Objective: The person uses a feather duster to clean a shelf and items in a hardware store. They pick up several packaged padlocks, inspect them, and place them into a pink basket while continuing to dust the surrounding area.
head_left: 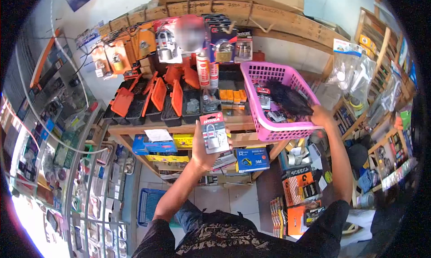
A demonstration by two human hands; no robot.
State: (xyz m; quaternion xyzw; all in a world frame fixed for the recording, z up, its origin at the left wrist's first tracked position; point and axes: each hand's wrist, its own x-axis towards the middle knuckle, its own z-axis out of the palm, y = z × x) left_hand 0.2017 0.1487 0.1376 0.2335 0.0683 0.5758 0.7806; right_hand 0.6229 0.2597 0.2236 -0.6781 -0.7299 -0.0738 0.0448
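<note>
My left hand (pixel 205 148) grips a carded padlock (pixel 215 134) marked NONA, its front turned up toward me. A pink plastic basket (pixel 287 134) with slotted sides stands on the wooden shelf to the right. Inside it a black feather duster (pixel 289 98) lies over several small packs (pixel 265 100). At the basket's front right corner, my right hand (pixel 320 117) is closed where the duster narrows, close against the rim. Its fingers are partly hidden.
Black bins with orange lids (pixel 158 94) line the shelf beside two white-and-red tubes (pixel 203 71). More carded padlocks (pixel 223 46) hang behind. Boxes (pixel 252 159) sit below. A glass display case (pixel 96 190) borders the left, and a blue crate (pixel 148 206) is on the floor.
</note>
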